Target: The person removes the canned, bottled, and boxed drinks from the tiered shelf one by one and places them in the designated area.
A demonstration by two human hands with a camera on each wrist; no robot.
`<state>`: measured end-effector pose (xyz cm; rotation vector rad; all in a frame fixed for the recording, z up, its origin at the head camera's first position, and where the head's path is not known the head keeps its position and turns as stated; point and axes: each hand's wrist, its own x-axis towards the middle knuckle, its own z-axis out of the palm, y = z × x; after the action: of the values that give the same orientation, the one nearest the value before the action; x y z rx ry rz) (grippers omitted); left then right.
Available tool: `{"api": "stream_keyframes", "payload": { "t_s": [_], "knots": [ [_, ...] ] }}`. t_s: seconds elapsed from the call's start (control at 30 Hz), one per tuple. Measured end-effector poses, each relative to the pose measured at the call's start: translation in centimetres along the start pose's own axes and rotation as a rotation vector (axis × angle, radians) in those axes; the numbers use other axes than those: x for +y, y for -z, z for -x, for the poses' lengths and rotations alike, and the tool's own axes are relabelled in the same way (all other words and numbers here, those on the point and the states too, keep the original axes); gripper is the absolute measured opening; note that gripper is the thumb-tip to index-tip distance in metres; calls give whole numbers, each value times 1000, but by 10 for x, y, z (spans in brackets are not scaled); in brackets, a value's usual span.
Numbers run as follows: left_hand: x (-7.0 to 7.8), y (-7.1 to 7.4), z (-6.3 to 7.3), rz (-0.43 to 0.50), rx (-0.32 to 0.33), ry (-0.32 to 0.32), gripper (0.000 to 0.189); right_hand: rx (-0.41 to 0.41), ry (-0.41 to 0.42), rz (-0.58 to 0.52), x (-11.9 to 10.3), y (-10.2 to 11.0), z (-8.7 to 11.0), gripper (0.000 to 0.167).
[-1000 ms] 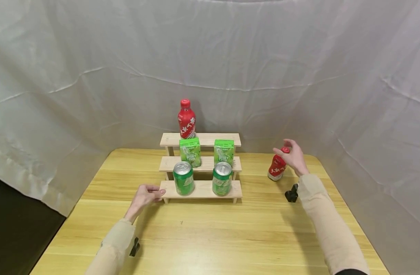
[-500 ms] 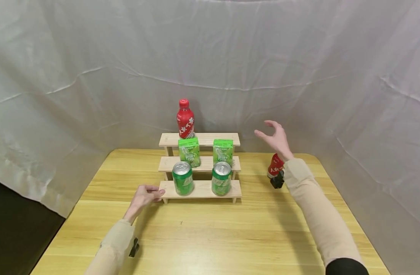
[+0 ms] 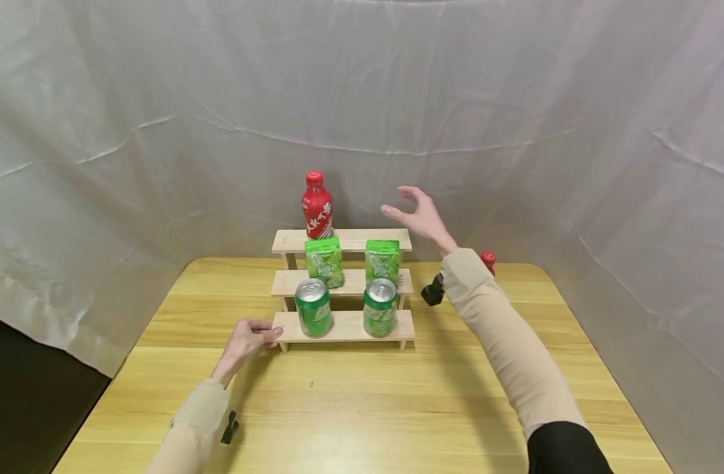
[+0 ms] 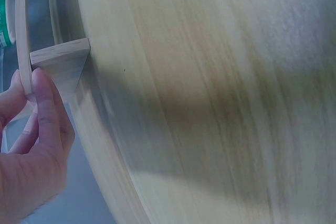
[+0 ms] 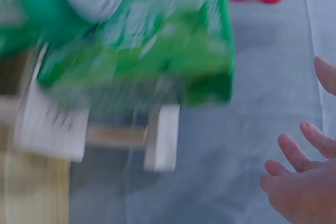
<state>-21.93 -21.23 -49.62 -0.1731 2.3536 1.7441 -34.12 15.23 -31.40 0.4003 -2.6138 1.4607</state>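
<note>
My left hand (image 3: 247, 342) pinches the left end of the bottom board of a three-step wooden shelf (image 3: 345, 329); the left wrist view shows thumb and fingers on either side of the board (image 4: 23, 35). With fingers spread and nothing between them, my right hand (image 3: 422, 216) hovers beside the right end of the top step. A red bottle (image 3: 318, 209) stands on the left of that step. Two green drink boxes (image 3: 324, 263) sit on the middle step, and two green cans (image 3: 313, 309) on the bottom one. The right wrist view has a box (image 5: 157, 51) blurred beside my open hand (image 5: 304, 182).
A second red bottle (image 3: 488, 259) stands on the wooden table (image 3: 362, 408) at the right, mostly hidden behind my right sleeve. Grey cloth (image 3: 362, 99) hangs behind and along both sides. A small black device (image 3: 433, 289) is attached under the right wrist.
My right hand has left the bottle on the right, rising and moving left to beside the top step with nothing in it. The left hand stays at the shelf's end.
</note>
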Motion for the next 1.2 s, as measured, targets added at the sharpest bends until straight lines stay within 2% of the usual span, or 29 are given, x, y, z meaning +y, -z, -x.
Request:
{"api": "stream_keyframes", "payload": {
  "t_s": [0.3, 0.5, 0.83, 0.97, 1.2],
  "knots": [
    [0, 1, 3, -4, 9, 30, 41, -76, -9, -109, -39, -51, -17, 69],
    [0, 1, 4, -3, 9, 22, 42, -117, -7, -153, -55, -75, -23, 66],
    [1, 1, 6, 3, 8, -1, 42, -131, 3, -228, -73, -104, -32, 60],
    [0, 0, 7, 2, 12, -2, 43, -116, 16, -261, -80, -111, -34, 58],
    [0, 1, 7, -5, 13, 2, 44, -69, -20, -262, -83, -120, -36, 54]
  ]
}}
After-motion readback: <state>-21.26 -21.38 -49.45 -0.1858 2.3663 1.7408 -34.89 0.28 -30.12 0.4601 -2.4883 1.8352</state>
